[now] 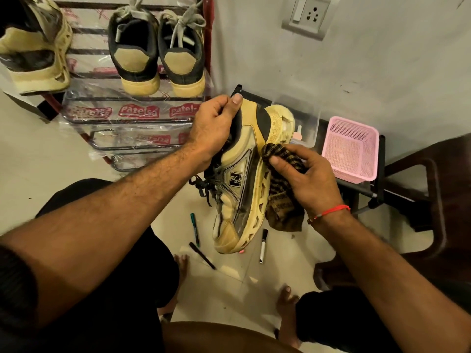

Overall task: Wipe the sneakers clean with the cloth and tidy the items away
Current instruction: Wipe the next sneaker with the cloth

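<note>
My left hand (214, 126) grips a cream and black sneaker (242, 179) by its heel collar, holding it in the air with the toe pointing down toward me. My right hand (305, 177) holds a dark striped cloth (283, 189) bunched against the sneaker's sole edge on the right side; the cloth's loose end hangs below the hand. A matching sneaker (35, 52) sits on the shoe rack (132, 115) at top left. A pair of black and cream sneakers (155, 52) stands on the rack's upper shelf, heels toward me.
Three markers lie on the tiled floor under the held sneaker: a green one (195, 229), a black one (202, 256) and a white one (263, 247). A pink basket (350, 149) and a clear box (303, 118) sit on a low black stand by the wall. A brown chair (418, 200) stands right.
</note>
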### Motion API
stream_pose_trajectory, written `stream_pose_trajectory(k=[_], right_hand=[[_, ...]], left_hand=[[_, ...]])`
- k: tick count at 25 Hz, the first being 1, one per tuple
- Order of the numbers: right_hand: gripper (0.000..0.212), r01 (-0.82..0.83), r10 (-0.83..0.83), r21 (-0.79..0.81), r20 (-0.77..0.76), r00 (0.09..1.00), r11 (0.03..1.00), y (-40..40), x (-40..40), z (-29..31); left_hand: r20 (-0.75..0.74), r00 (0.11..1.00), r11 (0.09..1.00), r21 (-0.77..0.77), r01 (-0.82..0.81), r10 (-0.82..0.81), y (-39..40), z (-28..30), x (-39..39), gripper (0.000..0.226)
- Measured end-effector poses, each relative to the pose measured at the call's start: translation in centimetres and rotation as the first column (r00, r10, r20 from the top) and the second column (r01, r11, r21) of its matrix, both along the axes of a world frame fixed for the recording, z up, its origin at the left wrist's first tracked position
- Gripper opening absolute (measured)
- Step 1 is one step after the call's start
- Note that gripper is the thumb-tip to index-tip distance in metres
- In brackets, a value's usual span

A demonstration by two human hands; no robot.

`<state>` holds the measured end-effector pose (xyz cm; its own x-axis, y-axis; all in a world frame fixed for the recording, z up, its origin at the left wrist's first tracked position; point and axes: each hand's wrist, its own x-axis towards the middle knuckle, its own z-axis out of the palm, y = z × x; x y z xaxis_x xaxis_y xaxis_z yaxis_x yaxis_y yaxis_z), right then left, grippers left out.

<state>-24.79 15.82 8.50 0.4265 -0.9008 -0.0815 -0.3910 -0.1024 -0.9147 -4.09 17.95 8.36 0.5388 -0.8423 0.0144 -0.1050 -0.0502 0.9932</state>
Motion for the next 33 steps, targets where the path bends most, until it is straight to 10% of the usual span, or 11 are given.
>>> stream_pose_trajectory(k=[13, 21, 33], right_hand=[[0.033, -0.124, 0.080, -0.560, -0.102, 0.992, 0.819, 0.1, -0.2, 1.1], [0.034, -0.079, 0.066, -0.389, -0.047, 0.997, 0.918, -0.5, -0.7, 1.8], [0.062, -0.619, 0.255, -0.273, -0.736, 0.627, 0.736, 0.9, 0.3, -0.4]], left_hand=[[0.135, 0.960, 0.969, 0.054, 0.239, -0.244, 0.9, -0.4, -1.8, 0.072], [0.451, 0.888, 0.996, 0.043, 0.077, -0.088, 0.5, -0.5, -0.7, 0.041], [0.374, 0.924, 0.984, 0.175, 0.012, -0.078, 0.7, -0.2, -1.5, 0.045]])
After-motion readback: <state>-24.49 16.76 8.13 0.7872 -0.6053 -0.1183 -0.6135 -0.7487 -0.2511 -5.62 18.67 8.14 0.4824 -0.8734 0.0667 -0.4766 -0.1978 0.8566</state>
